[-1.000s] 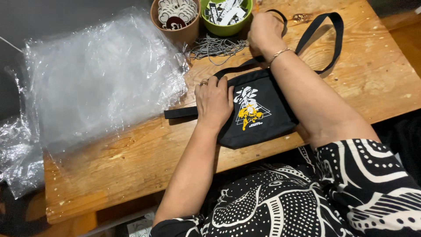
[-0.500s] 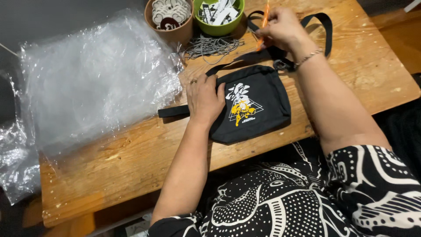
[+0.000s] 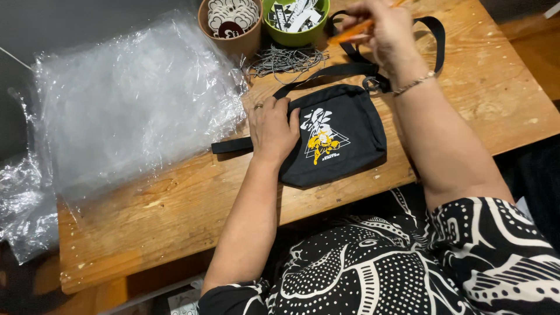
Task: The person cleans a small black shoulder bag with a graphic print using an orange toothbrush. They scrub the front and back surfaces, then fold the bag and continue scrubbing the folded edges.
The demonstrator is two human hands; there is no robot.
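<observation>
The left hand lay flat, fingers spread, on the left end of the small black sling bag, pinning it to the wooden counter just as it had a second before. The change was all on the other side. A second earlier the right hand had been reaching up toward the bowls at the far edge of the counter with nothing to be seen in it; half a second later it had come back with something orange, and now it was raised above the bag's strap, fingers pinched narrowly on a thin orange stick-like item. What exactly that item was could not be told; it was blurred and partly hidden by the fingers.

The bag itself had shifted a little with the view but stayed in the same place, near the front edge of the counter, printed face up with its white and yellow design showing, and its strap looped away toward the far right corner.

Beyond it stood a brown bowl of round pieces and a green bowl of black and white pieces, with a heap of fine ball chains lying just in front of them. A stack of clear plastic bags covered the left part of the counter. So the fetching looked finished, and the orange item was held over the bag's strap end near the metal ring.
</observation>
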